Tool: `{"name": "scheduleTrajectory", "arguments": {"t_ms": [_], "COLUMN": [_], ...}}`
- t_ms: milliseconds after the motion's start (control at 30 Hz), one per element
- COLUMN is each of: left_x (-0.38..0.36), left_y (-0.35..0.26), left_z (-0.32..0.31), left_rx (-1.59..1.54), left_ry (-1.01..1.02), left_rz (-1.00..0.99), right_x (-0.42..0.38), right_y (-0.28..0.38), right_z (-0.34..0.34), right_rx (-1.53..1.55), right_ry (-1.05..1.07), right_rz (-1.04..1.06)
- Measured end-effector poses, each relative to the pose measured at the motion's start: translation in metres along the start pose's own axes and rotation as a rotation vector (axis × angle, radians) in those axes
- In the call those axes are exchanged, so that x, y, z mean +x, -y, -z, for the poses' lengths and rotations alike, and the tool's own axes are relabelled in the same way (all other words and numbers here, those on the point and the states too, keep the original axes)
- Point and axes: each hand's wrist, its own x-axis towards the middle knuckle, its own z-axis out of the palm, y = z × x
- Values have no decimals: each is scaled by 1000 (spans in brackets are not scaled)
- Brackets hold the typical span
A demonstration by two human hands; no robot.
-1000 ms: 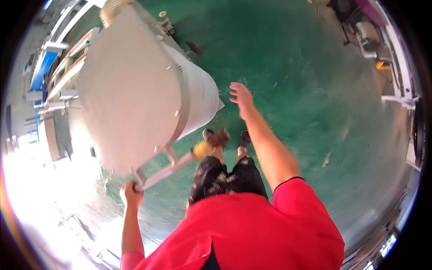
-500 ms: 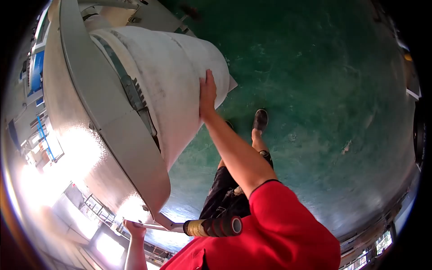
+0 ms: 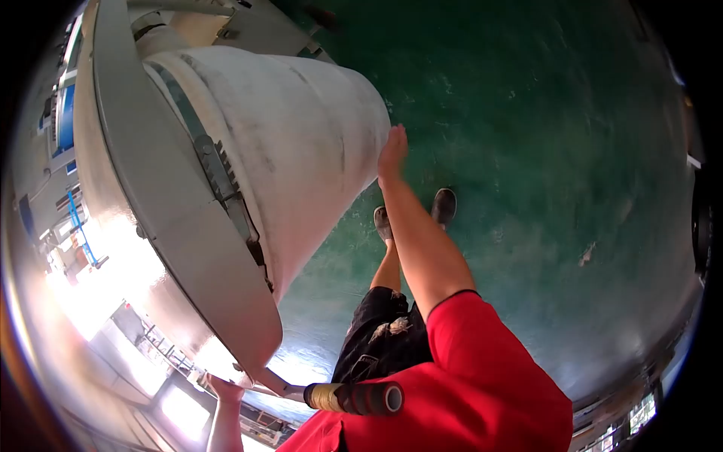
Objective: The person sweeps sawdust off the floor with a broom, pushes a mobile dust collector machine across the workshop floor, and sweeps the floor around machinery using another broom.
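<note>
My right hand (image 3: 392,154) lies with fingers stretched out along the outer edge of a large white rounded form (image 3: 301,128), which has faint grey marks on its surface. My left hand (image 3: 226,389) is at the lower end of a long grey machine cover (image 3: 188,196); its fingers are mostly hidden there. Beside it, a bent metal arm (image 3: 280,383) carries a hollow tube (image 3: 354,398) with yellow and dark bands, close to my red shirt (image 3: 482,377). A dark toothed metal part (image 3: 218,169) sits in the gap between cover and white form.
Green floor (image 3: 527,166) stretches to the right, with my shoes (image 3: 444,207) on it. Blue and white equipment (image 3: 68,120) stands beyond the machine at the far left. Strong glare (image 3: 113,264) washes out part of the cover's side.
My right hand has slid right, from the face of the white form to its outer edge. My feet and the view have shifted slightly. My left hand stays at the cover's end.
</note>
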Motion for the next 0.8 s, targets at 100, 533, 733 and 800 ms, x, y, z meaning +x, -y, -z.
{"name": "scheduleTrajectory", "arguments": {"t_ms": [100,533,733,800], "left_x": [-18,13,28,39], "left_y": [25,-41,-28,-56], "left_z": [-8,-3,-6,11], "left_rx": [-2,-179,46,77], "left_ry": [-96,-99,-177,-221], "left_rz": [-41,138,-116,-102], "right_x": [27,19,63,31], "right_y": [-78,-34,17,12], "right_z": [1,74,102,84], "right_rx": [145,-19,-82,-113], "right_ry": [43,95,283,299], "right_rz": [24,-255,-386,-543]}}
